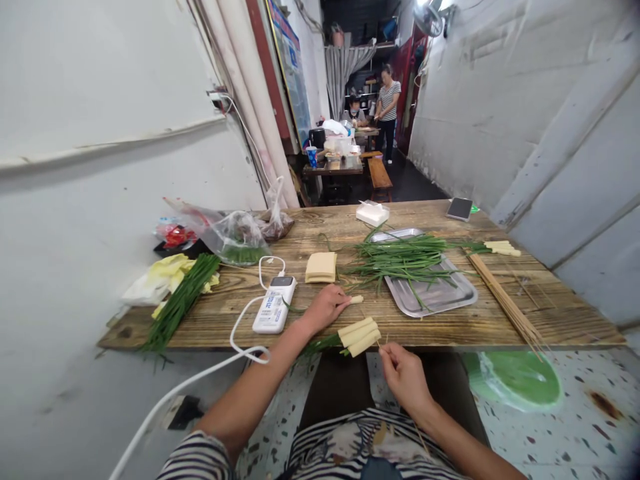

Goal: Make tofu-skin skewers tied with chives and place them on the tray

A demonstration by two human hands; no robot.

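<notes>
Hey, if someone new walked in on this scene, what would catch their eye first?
Probably the heap of long green chives spilling over the metal tray, right of center on the wooden table. Next, likely the row of pale yellow rolls at the near edge, between the left hand, which pinches another roll, and the right hand. The white power bank left of them stands out too.

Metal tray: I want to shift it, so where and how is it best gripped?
Probably pinch the metal tray at its bare near-right corner, coming from the near side, thumb inside the raised rim: green stalks lie across its left and middle, and skewers lie to its right.
</notes>
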